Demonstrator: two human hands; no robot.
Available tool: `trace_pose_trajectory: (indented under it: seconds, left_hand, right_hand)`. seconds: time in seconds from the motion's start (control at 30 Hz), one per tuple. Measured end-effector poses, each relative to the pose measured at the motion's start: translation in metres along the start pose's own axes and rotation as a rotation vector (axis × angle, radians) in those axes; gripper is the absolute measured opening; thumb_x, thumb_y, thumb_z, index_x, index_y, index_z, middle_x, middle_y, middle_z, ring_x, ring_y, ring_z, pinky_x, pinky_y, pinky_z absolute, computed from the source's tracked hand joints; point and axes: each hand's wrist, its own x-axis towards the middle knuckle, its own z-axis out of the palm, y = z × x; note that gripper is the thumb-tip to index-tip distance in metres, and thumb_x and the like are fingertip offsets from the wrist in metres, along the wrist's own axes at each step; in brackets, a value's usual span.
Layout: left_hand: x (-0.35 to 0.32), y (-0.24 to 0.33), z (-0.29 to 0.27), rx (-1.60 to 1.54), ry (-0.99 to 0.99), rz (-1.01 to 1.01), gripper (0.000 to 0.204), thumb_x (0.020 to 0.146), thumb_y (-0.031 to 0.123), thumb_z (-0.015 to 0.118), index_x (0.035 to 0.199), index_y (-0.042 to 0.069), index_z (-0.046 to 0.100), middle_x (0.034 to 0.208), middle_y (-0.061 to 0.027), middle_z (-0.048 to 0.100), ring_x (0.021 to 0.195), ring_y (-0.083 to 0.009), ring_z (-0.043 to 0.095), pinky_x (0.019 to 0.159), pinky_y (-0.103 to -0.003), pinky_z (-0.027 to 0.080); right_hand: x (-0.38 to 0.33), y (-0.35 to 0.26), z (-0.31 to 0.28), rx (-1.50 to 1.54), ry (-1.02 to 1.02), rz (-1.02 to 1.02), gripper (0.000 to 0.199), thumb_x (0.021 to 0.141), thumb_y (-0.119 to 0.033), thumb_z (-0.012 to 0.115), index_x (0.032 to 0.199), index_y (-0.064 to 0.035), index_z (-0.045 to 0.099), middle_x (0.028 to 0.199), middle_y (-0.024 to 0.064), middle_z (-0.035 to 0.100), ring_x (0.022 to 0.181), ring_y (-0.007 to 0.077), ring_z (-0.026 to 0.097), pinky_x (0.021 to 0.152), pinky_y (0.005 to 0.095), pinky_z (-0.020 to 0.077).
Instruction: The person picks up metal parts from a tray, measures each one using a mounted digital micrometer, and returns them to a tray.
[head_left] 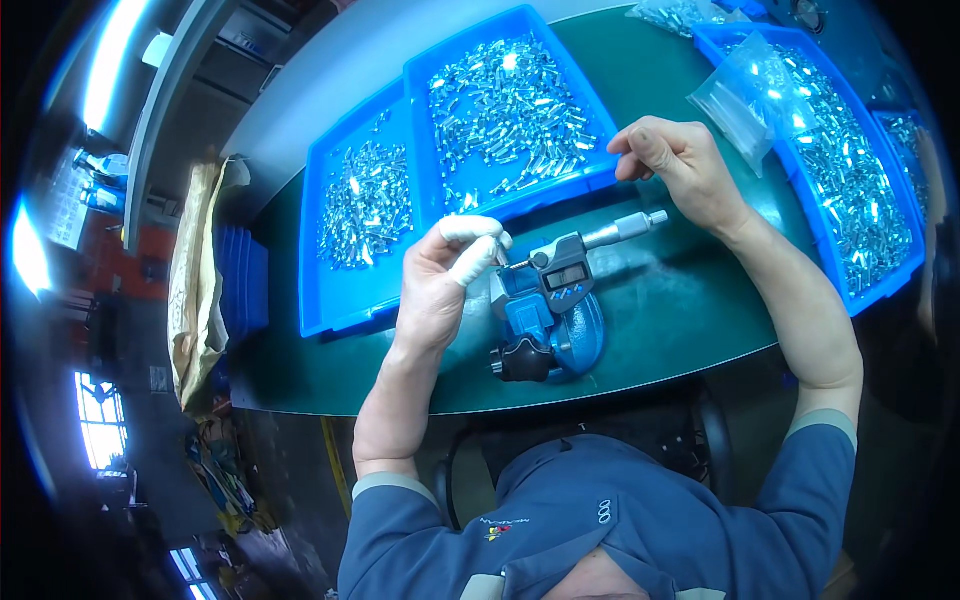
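My left hand (437, 275), with white covers on its thumb and forefinger, pinches a small silvery metal cylinder (502, 253) at the measuring jaws of a digital micrometer (568, 275). The micrometer sits in a blue stand (580, 335) with a black knob, its thimble pointing up and to the right. Beyond the thimble, by the near right corner of the middle blue tray (560, 197), hovers my right hand (690, 172). Its fingers are curled in against the thumb; whether something small is between them is hidden.
Small shiny metal cylinders lie in the middle tray, in a left blue tray (318, 295) and in a long right tray (838, 270). A clear plastic bag (735, 105) rests over the right tray's edge. Brown paper (195, 290) and stacked blue bins (240, 280) stand left of the green table (670, 320).
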Motion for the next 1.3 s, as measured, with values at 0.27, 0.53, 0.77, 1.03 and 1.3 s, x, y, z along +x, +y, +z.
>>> trace_pose_trajectory:
  seconds: [0.27, 0.53, 0.77, 1.03, 1.3]
  left_hand:
    - [0.001, 0.0, -0.003, 0.048, -0.031, -0.006, 0.014, 0.092, 0.004, 0.069, 0.107, 0.003, 0.069, 0.1, -0.0089, 0.07, 0.089, -0.0135, 0.064, 0.081, -0.028, 0.052]
    - [0.001, 0.002, -0.002, 0.1, -0.049, 0.031, 0.013, 0.093, 0.004, 0.068, 0.105, 0.003, 0.069, 0.099, -0.0087, 0.07, 0.089, -0.0127, 0.064, 0.081, -0.027, 0.051]
    - [0.0, 0.003, 0.0, 0.121, -0.047, 0.029, 0.011, 0.094, 0.004, 0.066, 0.105, 0.003, 0.068, 0.099, -0.0085, 0.07, 0.091, -0.0127, 0.064, 0.082, -0.028, 0.051]
    - [-0.001, 0.002, 0.0, 0.1, -0.049, 0.037, 0.012, 0.094, 0.005, 0.066, 0.106, 0.003, 0.068, 0.099, -0.0084, 0.07, 0.091, -0.0134, 0.065, 0.083, -0.029, 0.052]
    - [-0.002, 0.004, 0.001, 0.119, -0.046, 0.059, 0.012, 0.094, 0.004, 0.065, 0.106, 0.003, 0.067, 0.099, -0.0082, 0.07, 0.09, -0.0127, 0.064, 0.082, -0.028, 0.052]
  right_hand:
    - [0.001, -0.013, -0.009, 0.052, -0.179, 0.051, 0.051, 0.101, -0.047, 0.055, 0.093, 0.0016, 0.07, 0.076, 0.006, 0.069, 0.073, 0.0125, 0.064, 0.067, 0.026, 0.0491]
    - [0.002, -0.039, -0.013, -0.12, -0.46, 0.137, 0.035, 0.082, -0.035, 0.074, 0.083, -0.0001, 0.072, 0.074, 0.0078, 0.069, 0.069, 0.0175, 0.065, 0.066, 0.0311, 0.0494]
    - [-0.002, -0.036, -0.01, -0.082, -0.487, 0.136, 0.033, 0.081, -0.032, 0.076, 0.085, 0.0005, 0.071, 0.075, 0.0087, 0.069, 0.07, 0.0177, 0.064, 0.067, 0.0304, 0.0492]
    - [-0.003, -0.037, -0.009, -0.091, -0.482, 0.122, 0.033, 0.082, -0.031, 0.074, 0.085, 0.0009, 0.071, 0.074, 0.0084, 0.068, 0.069, 0.017, 0.063, 0.066, 0.0304, 0.048]
    - [-0.002, -0.039, -0.009, -0.114, -0.494, 0.149, 0.03, 0.084, -0.029, 0.073, 0.083, 0.001, 0.072, 0.071, 0.0076, 0.068, 0.067, 0.0162, 0.063, 0.063, 0.0303, 0.0465]
